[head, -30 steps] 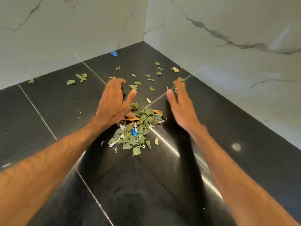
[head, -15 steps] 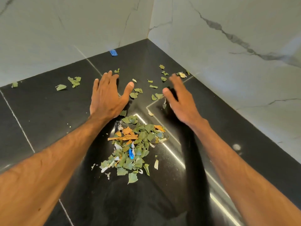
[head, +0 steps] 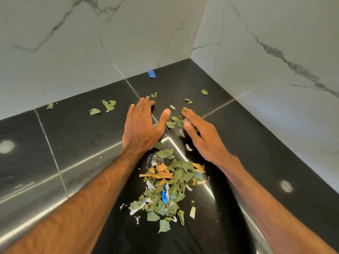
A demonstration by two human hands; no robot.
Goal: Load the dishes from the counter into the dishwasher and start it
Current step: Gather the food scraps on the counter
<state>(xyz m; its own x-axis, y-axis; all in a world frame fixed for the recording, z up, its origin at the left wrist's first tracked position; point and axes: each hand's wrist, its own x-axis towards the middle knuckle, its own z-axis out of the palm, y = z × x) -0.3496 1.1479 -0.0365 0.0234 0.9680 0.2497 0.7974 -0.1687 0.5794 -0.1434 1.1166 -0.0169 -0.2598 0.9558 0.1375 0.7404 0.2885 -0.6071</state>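
leaf pile (head: 170, 180) just short of flat left hand (head: 141, 129) and right hand (head: 203, 138)

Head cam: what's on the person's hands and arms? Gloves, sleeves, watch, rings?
Nothing worn that shows. Left hand and right hand are bare: no gloves, rings or watch. Left forearm and right forearm are bare to the frame edge: no sleeves, bands or markings.

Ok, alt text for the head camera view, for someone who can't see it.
Bare left hand and right hand reach across a black tiled surface in a marble-walled corner, the right touching loose green leaf scraps. A pile of green, orange and blue scraps lies between the forearms.
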